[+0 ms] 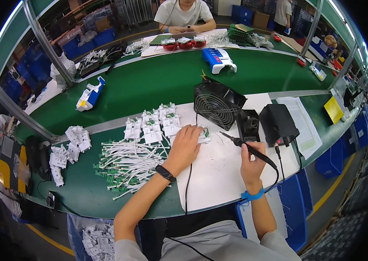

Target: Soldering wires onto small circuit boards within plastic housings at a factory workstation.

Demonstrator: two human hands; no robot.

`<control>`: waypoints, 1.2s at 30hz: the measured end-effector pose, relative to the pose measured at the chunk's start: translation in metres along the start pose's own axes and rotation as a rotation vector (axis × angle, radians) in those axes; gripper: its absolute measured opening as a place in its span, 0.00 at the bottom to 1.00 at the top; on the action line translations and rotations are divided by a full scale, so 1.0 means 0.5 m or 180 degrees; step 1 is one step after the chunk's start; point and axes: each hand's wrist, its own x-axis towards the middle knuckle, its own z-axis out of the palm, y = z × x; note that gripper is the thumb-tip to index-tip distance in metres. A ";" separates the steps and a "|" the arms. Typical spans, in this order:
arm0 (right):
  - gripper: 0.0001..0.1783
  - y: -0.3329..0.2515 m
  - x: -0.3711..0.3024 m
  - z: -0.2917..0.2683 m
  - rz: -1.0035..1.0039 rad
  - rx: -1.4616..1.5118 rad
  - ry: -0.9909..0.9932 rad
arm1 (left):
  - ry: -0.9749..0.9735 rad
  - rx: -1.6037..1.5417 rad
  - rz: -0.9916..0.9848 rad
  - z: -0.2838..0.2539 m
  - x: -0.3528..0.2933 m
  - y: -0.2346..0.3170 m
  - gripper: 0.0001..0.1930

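Note:
My left hand (186,145), with a dark band on its wrist, holds a small white plastic part (203,135) against the white sheet. A bit of green shows on that part; my fingers cover the rest. In my right hand (252,162), with a blue strap at the wrist, is a soldering iron (239,142), gripped like a pen. Its tip points left toward the part and appears apart from it. Just beyond stands a black fan (218,103) with a round wire guard. Beside the iron is a black stand (249,125), next to a black power box (278,124).
Left of my left hand lie several white plastic parts (152,130) and a heap of white wires (131,163) with green boards. More white parts (78,138) lie farther left. Blue-and-white housings (218,60) rest on the green belt (149,85). Across it sits another person (185,17).

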 end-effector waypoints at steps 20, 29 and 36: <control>0.08 0.017 0.007 0.092 0.0253 -0.0085 -0.0125 | 0.0125 0.0164 0.0071 0.015 -0.023 -0.011 0.23; 0.07 0.015 0.009 0.093 0.0396 -0.0021 -0.0292 | 0.0093 0.0177 0.0061 0.016 -0.024 -0.013 0.23; 0.06 0.016 0.031 0.082 0.0733 0.0198 -0.0298 | 0.0135 0.0047 -0.0004 0.015 -0.024 -0.011 0.28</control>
